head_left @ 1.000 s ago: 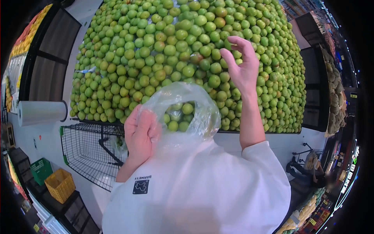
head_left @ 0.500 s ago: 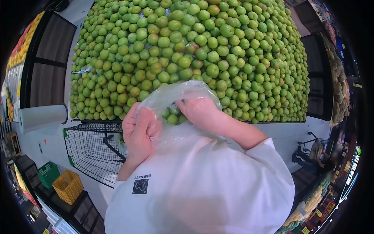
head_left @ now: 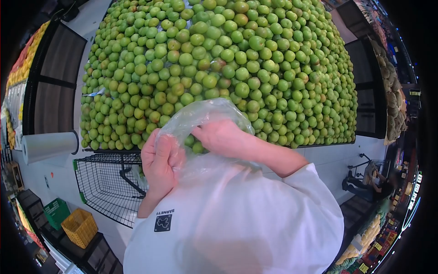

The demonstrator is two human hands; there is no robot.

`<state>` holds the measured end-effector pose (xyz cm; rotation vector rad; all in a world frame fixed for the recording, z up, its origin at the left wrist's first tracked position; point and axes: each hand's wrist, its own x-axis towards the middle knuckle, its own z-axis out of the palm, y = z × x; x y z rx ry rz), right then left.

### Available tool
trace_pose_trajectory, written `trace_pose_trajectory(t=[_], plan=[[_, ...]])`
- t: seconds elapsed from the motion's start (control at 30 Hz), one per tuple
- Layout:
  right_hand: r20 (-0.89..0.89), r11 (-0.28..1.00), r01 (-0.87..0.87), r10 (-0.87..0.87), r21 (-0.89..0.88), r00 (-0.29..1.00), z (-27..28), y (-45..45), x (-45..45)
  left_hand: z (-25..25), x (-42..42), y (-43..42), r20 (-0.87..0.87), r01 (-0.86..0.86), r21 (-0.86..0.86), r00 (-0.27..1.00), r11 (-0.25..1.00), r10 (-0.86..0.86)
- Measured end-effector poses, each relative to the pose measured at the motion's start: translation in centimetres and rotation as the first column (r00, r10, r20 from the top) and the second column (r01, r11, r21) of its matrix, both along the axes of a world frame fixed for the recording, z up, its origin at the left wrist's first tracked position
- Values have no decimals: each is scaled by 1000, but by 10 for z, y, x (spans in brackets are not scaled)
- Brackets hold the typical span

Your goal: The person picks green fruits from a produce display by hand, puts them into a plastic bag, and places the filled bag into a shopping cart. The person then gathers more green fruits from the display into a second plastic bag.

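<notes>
A clear plastic bag (head_left: 182, 114) hangs open in front of my chest, with several green fruits showing inside it. My left hand (head_left: 160, 157) is closed on the bag's left edge. Over the bag's mouth, my right hand (head_left: 219, 135) points left with its fingers curled downward; the fingertips are partly hidden, and whatever they may hold cannot be made out. A large heap of round green fruits (head_left: 242, 89), some tinged red, rises just beyond the bag.
A wire shopping cart (head_left: 107, 182) stands at the left below the heap, near a roll of plastic bags (head_left: 50, 146). Green (head_left: 56, 213) and yellow baskets (head_left: 80, 228) are at lower left. Another person (head_left: 367, 182) is at the far right beside a cart.
My right hand has come down from above the heap at the right to the bag's mouth, then shifted slightly left. My left hand has kept its hold on the bag.
</notes>
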<state>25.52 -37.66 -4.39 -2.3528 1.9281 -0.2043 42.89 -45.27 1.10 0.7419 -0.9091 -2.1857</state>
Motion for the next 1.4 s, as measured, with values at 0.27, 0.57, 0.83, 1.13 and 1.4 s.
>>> trace_pose_trajectory(t=[0.27, 0.57, 0.83, 1.13, 1.4], plan=[[152, 993, -46, 29, 107, 988, -18, -22, 23, -1, -3, -2, 35, -34, -30, 999, 999, 35], [277, 945, 39, -134, 325, 951, -28, -19, 26, -5, 0, -4, -14, 16, -36, 1000, 999, -16], [983, 973, -160, -151, 167, 108, 42, 13, -40, -12, 2, -6, 9, -44, -33, 999, 998, 45], [900, 776, 460, -335, 431, -279, 24, 57, -100, -15, 6, -8, 16, -59, -8, 998, 998, 59], [302, 279, 837, -840, -471, 450, -17, 121, -192, -16, 2, -8, 34, -38, -16, 999, 999, 39]])
